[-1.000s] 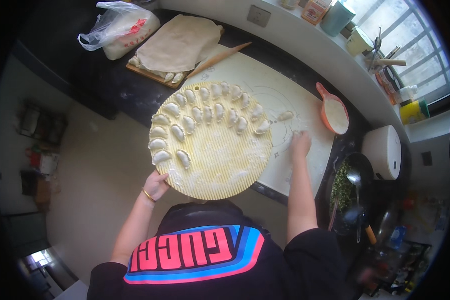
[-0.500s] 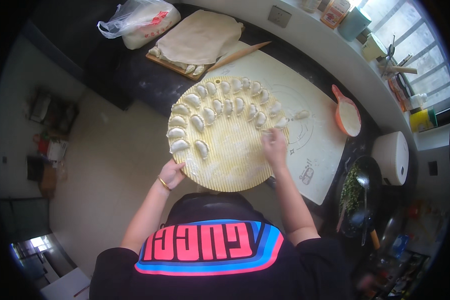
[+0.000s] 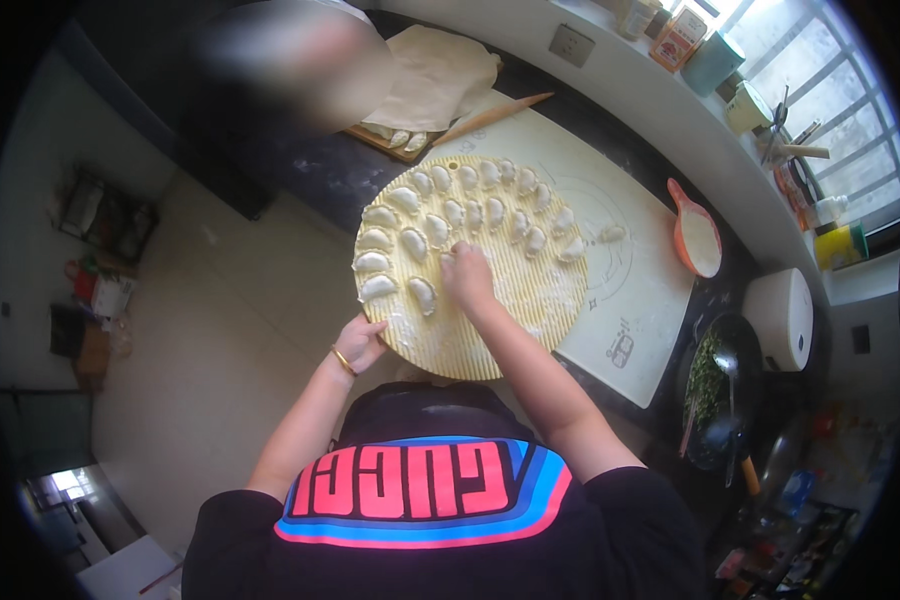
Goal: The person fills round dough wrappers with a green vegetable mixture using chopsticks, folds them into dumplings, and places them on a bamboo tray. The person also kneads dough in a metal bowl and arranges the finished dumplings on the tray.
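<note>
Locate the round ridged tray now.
In the head view, the round ridged tray is near the centre, its lower-left rim in the left hand, overlapping the pale mat.

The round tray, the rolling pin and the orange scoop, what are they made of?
Round tray: maybe dried plant stalks, matte; it's straw-yellow with thin side-by-side ridges.
Rolling pin: probably smooth wood; it's tan and tapered.
Orange scoop: likely plastic, from its bright, even colour, but I can't be sure.
</note>
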`<state>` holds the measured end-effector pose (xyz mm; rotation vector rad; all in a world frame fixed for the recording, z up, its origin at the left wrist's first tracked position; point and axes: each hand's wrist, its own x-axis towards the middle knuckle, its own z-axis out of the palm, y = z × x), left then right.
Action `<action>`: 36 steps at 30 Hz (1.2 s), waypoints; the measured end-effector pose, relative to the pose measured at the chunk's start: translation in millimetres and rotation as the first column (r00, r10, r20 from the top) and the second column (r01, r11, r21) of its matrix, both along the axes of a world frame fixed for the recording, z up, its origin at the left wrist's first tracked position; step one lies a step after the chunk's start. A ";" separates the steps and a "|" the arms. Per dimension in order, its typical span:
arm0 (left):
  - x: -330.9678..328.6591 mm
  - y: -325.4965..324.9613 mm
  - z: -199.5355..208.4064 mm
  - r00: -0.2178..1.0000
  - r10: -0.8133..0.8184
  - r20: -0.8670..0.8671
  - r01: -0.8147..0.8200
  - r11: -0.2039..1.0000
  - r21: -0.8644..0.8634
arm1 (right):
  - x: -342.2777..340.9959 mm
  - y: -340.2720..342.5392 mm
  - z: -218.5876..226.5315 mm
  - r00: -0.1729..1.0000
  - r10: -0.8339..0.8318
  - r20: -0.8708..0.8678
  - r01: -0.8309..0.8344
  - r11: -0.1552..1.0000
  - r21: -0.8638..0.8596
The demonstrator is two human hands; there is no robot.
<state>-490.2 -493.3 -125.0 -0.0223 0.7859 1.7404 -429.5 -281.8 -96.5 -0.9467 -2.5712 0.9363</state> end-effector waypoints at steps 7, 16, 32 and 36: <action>-2.7 -5.5 6.1 1.000 0.000 0.008 0.000 1.000 -0.005 | 17.4 -31.3 28.4 0.974 0.148 -0.170 -0.132 0.986 0.098; -1.2 1.8 2.2 0.999 -0.013 0.030 0.013 1.000 -0.008 | 12.0 -43.3 5.3 0.987 0.159 0.016 -0.159 0.987 -0.012; 6.1 14.5 0.6 0.999 0.041 -0.002 -0.041 0.999 -0.008 | 21.8 -9.7 10.7 0.958 0.231 -0.172 -0.267 0.936 -0.231; 5.1 27.4 -2.2 1.000 0.028 -0.008 -0.028 0.999 -0.027 | 13.2 -8.0 -3.1 0.970 0.191 -0.149 -0.214 0.965 -0.153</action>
